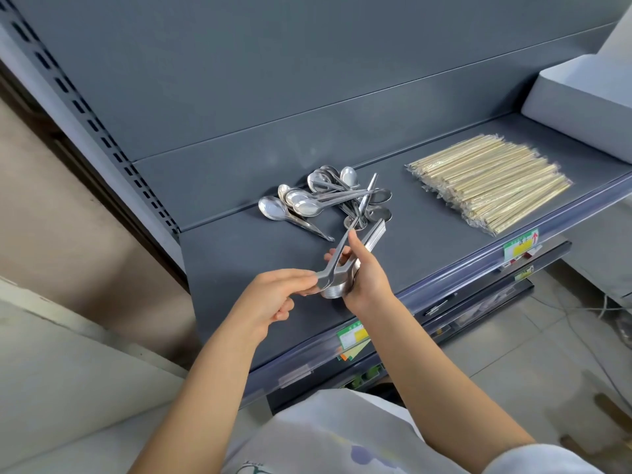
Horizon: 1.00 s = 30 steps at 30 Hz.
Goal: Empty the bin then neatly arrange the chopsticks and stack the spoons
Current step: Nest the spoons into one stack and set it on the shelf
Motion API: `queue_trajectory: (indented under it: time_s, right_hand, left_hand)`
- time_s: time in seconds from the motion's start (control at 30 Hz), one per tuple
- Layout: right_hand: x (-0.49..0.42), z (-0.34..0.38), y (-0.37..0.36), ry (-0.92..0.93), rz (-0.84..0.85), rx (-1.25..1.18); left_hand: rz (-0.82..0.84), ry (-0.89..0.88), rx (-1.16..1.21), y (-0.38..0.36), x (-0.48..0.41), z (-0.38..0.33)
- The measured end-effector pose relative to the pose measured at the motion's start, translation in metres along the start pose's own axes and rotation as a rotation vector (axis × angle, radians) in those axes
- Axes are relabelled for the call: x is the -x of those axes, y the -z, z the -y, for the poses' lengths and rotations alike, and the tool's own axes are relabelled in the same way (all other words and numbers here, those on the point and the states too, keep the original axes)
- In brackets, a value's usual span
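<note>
One spoon [338, 256], pinched by the left hand [270, 299], should nest bowl-into-bowl on the spoon stack [333, 291] that the right hand [367, 278] clasps, with handles aligned.

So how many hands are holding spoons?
2: the left hand pinches one spoon by its bowl, and the right hand grips the spoon stack beside it.
</note>
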State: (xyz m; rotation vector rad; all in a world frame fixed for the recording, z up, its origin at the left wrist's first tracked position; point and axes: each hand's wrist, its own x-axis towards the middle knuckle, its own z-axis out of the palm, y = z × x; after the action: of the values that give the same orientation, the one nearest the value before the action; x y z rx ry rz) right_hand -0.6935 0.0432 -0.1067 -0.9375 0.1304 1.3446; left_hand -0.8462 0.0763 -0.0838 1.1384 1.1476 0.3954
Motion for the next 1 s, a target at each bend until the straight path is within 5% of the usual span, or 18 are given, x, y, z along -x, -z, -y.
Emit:
queue_trajectory:
  time_s: [0.37, 0.57, 0.83, 1.0]
  right_hand:
    - [0.004, 0.004, 0.004, -0.042, 0.038, 0.014]
    - [0.001, -0.001, 0.002, 0.005, -0.018, 0.02]
    - [0.002, -0.001, 0.001, 0.003, -0.012, 0.046]
    - [-0.001, 0.002, -0.002, -0.035, -0.03, 0.085]
  left_hand:
    - [-0.14, -0.335, -0.297, -0.022, -0.026, 0.006]
    - [-0.5, -0.512, -0.32, -0.009, -0.053, -0.016]
    - [-0.575, -0.27, -0.681, 0.045, -0.131, -0.049]
    - [-0.472, -0.292, -0.646, 0.045, -0.146, -0.07]
